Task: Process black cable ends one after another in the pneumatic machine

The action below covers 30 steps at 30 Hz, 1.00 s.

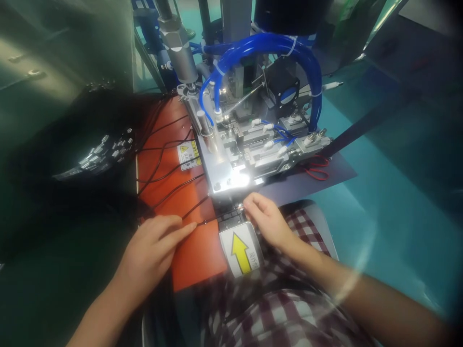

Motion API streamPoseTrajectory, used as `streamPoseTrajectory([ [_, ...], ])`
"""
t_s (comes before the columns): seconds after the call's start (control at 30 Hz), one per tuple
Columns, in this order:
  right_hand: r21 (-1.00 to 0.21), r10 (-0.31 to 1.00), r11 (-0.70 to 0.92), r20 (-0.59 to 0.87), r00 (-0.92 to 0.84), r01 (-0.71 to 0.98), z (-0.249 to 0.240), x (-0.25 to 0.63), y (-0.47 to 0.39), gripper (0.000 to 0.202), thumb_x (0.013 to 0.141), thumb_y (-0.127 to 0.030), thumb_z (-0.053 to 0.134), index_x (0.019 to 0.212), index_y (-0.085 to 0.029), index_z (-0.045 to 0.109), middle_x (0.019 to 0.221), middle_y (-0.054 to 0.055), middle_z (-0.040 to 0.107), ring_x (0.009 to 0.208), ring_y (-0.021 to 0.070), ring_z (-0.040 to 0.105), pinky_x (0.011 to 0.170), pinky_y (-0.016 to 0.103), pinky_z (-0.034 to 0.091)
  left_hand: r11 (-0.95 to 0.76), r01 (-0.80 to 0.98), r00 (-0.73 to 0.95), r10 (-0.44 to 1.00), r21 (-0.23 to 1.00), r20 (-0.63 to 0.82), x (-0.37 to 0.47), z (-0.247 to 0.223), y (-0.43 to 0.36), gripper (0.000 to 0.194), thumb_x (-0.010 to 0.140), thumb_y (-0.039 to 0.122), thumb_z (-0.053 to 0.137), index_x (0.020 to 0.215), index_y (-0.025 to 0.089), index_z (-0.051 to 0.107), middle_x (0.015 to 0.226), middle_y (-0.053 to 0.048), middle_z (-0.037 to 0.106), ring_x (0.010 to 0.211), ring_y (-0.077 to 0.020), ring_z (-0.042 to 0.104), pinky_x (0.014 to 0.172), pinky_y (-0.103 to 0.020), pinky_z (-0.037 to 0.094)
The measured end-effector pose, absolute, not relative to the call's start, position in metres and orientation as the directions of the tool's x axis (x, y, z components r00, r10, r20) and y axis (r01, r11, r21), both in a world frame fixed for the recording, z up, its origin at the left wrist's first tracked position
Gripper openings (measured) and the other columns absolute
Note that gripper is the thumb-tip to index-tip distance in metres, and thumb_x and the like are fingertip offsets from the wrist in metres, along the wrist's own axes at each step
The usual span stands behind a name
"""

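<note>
A thin black cable [217, 218] runs across the near end of the machine [231, 178], just below its brightly lit metal plate. My left hand [154, 248] is closed on the cable over the orange surface, index finger stretched along it. At the cable's other end, my right hand [266, 219] pinches its tip, close to a small shiny piece [239, 207] by the machine's edge. Those fingertips partly hide what they grip. Below the cable, a white label with a yellow arrow [241, 253] covers a rounded block between my hands.
Several black cables [170, 168] lie over the orange surface [188, 258], leading into the machine's left side. A bundle of cables with shiny metal ends [108, 152] sits farther left. Blue air hoses [267, 43] arch above the machine. A red wire loop [318, 168] lies on the right.
</note>
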State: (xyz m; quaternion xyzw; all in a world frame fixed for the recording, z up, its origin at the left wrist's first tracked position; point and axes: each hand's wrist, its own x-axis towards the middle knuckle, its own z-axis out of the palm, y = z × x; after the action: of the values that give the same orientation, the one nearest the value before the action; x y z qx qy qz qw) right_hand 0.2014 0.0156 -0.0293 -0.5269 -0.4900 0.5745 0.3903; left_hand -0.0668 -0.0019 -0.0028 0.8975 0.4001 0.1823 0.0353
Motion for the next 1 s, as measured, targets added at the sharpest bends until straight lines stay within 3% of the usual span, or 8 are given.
streamPoseTrajectory([
  [0.13,-0.981,0.976,-0.15,-0.167,-0.14,0.126,-0.035,0.203,0.017,0.032,0.093,-0.035,0.046,0.066,-0.02,0.041,0.06,-0.006,0.041,0.055,0.009,0.037,0.052,0.022,0.032,-0.669,0.712,0.608,0.739,0.214,0.289,-0.067,-0.003,-0.003,0.036,0.089,0.003,0.046,0.117,0.022,0.059,0.106,-0.006,0.055,0.09,-0.0178,0.055,0.073,-0.031,0.044],
  [0.27,-0.972,0.965,-0.221,-0.23,-0.124,0.084,-0.037,0.217,0.011,0.032,0.095,-0.043,0.041,0.074,-0.02,0.047,0.06,-0.006,0.046,0.05,0.0086,0.04,0.048,0.022,0.032,-0.655,0.72,0.588,0.751,0.23,0.299,-0.066,-0.004,-0.003,0.037,0.088,0.004,0.047,0.115,0.024,0.061,0.103,-0.005,0.058,0.087,-0.0174,0.056,0.073,-0.031,0.044],
  [0.43,-0.956,0.957,-0.29,-0.289,0.019,0.05,-0.051,0.248,-0.02,0.033,0.093,-0.05,0.044,0.08,-0.02,0.049,0.059,-0.006,0.044,0.046,0.0075,0.034,0.043,0.021,0.028,-0.662,0.713,0.586,0.743,0.23,0.323,-0.066,-0.003,-0.001,0.035,0.089,0.006,0.048,0.114,0.026,0.062,0.101,-0.004,0.059,0.086,-0.017,0.057,0.073,-0.031,0.046],
  [0.53,-0.941,0.948,-0.316,-0.317,0.011,0.121,-0.074,0.269,-0.047,0.034,0.094,-0.05,0.042,0.079,-0.021,0.046,0.06,-0.006,0.043,0.048,0.0085,0.036,0.046,0.022,0.032,-0.665,0.712,0.589,0.741,0.227,0.323,-0.066,-0.002,-0.001,0.035,0.089,0.006,0.048,0.113,0.026,0.062,0.102,-0.005,0.059,0.089,-0.0173,0.058,0.075,-0.031,0.047],
  [0.67,-0.856,0.922,-0.343,-0.385,-0.034,0.387,-0.112,0.3,-0.079,0.035,0.095,-0.052,0.036,0.08,-0.022,0.046,0.063,-0.005,0.046,0.053,0.0117,0.044,0.05,0.024,0.037,-0.652,0.721,0.58,0.753,0.234,0.312,-0.064,0.001,-0.002,0.034,0.088,0.006,0.049,0.111,0.025,0.065,0.103,-0.005,0.06,0.092,-0.0168,0.059,0.078,-0.03,0.048],
  [1.0,-0.831,0.949,-0.2,-0.295,-0.106,0.52,-0.152,0.35,-0.121,0.024,0.089,-0.041,0.044,0.078,-0.023,0.054,0.063,0.0,0.058,0.058,0.0185,0.054,0.057,0.03,0.041,-0.636,0.733,0.551,0.763,0.242,0.337,-0.047,0.015,-0.002,0.025,0.091,0.014,0.047,0.097,0.021,0.071,0.089,-0.004,0.062,0.08,-0.0132,0.06,0.07,-0.024,0.049],
])
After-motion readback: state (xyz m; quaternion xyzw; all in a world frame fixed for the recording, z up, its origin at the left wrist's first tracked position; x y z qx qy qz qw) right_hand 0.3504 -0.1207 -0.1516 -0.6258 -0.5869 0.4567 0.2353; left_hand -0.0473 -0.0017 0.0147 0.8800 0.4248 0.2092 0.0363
